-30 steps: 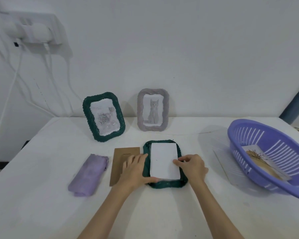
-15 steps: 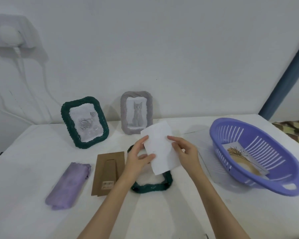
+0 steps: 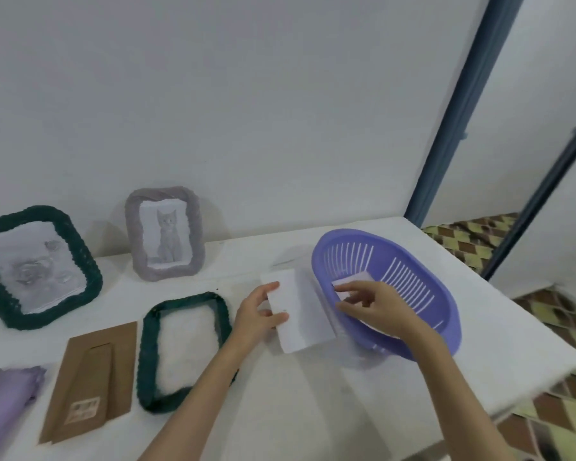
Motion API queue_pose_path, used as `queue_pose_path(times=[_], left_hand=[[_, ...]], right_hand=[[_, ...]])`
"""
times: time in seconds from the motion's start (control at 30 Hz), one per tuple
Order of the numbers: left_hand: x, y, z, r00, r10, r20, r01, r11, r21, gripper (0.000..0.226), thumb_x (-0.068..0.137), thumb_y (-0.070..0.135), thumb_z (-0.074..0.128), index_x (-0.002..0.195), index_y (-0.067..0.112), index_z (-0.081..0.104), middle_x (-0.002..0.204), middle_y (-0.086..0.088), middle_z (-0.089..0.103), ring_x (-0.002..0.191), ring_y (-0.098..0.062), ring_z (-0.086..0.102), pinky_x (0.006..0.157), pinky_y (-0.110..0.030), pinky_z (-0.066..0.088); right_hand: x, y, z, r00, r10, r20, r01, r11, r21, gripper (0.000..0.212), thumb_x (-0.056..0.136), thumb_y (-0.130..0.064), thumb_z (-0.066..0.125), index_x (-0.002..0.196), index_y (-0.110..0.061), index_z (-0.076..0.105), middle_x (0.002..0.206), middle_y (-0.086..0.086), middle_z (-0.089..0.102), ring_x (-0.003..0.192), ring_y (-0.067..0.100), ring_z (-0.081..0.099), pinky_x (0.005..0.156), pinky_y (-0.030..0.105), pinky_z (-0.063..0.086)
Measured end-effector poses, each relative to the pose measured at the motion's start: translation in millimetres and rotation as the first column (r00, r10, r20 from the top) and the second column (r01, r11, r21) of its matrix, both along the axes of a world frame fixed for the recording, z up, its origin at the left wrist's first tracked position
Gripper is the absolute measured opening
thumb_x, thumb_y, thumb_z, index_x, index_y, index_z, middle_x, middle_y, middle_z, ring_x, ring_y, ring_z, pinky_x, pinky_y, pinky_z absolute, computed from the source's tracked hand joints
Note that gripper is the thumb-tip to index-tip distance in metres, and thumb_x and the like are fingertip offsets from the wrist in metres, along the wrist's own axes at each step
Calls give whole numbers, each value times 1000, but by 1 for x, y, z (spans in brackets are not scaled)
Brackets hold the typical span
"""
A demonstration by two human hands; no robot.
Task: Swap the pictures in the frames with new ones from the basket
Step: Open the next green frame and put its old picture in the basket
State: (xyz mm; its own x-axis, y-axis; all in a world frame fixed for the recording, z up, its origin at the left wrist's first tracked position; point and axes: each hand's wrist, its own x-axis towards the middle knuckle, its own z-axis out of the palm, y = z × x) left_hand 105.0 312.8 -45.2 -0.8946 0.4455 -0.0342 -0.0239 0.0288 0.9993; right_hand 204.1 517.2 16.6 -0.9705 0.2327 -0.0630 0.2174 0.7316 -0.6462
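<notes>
Picture (image 3: pixel 296 314) lifted off frame (image 3: pixel 183 351) — upright, basket-side

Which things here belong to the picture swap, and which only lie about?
Job: left hand holding old picture; right hand on new picture in basket; empty green frame; brown backing; rose frame; cat frame.
Lying about: purple cloth.
</notes>
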Motion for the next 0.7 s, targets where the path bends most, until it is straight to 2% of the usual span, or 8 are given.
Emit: queue_pose_path(times=[0.07,0.2,0.27,0.37,0.43,0.5,0.6,0.7], left_hand=[[-4,9,-7,1000,7,-28,-9,998,-63,60,73,-10,70,126,9,48,123,-11,52,92,-25,58,78,-28,49],[-12,19,-19,998,-44,-43,37,988,-150,66,71,-4,74,127,14,46,124,-8,53,77,-15,61,64,-13,50],[-14,29,-23,991,-87,-99,61,970,-237,70,72,4,76,132,14,42,131,-10,53,95,-17,61,78,-19,51],[-19,43,-34,915,-234,-328,-46,748,-662,77,79,38,68,143,18,29,150,-2,32,141,-17,24,115,-36,19],[-20,48,-39,866,-333,-374,-112,598,-793,78,81,56,57,144,23,25,156,2,16,146,-15,1,116,-40,-1],[-18,50,-43,855,-365,-369,-120,552,-825,72,83,62,48,143,27,28,158,2,7,145,-17,-7,116,-41,-6],[-14,50,-36,891,-194,-411,-143,739,-658,48,94,48,39,137,26,38,155,-2,20,146,-19,4,116,-38,1],[-2,54,-11,993,15,-118,-37,983,-180,41,93,46,39,132,34,40,138,3,46,132,-14,38,104,-25,29]], right_hand=[[0,6,-1,998,53,26,-52,998,-27,40,76,-45,69,112,-49,53,87,-24,65,84,6,64,79,21,51],[-2,14,-1,996,72,-55,-74,997,-37,45,74,-40,73,113,-50,55,80,-25,64,78,7,64,67,10,48],[-4,18,3,987,73,-143,-83,995,-61,38,75,-36,73,102,-57,55,74,-25,65,81,2,62,59,6,47],[-7,22,3,976,56,-208,-77,992,-96,36,76,-34,72,105,-52,59,69,-25,66,82,-1,60,60,4,47],[-8,19,-1,977,69,-201,-89,992,-93,41,77,-35,71,116,-41,60,70,-23,67,74,2,61,62,9,48],[-8,12,-9,978,100,-186,-113,992,-63,44,77,-36,70,120,-36,59,71,-22,67,69,3,60,68,12,49],[-7,7,-17,973,113,-200,-119,993,-19,45,77,-40,69,120,-36,59,67,-26,64,70,3,58,64,6,46],[-8,12,-19,986,90,-142,-103,991,-81,45,76,-47,69,119,-38,59,73,-28,64,75,2,62,63,7,46]])
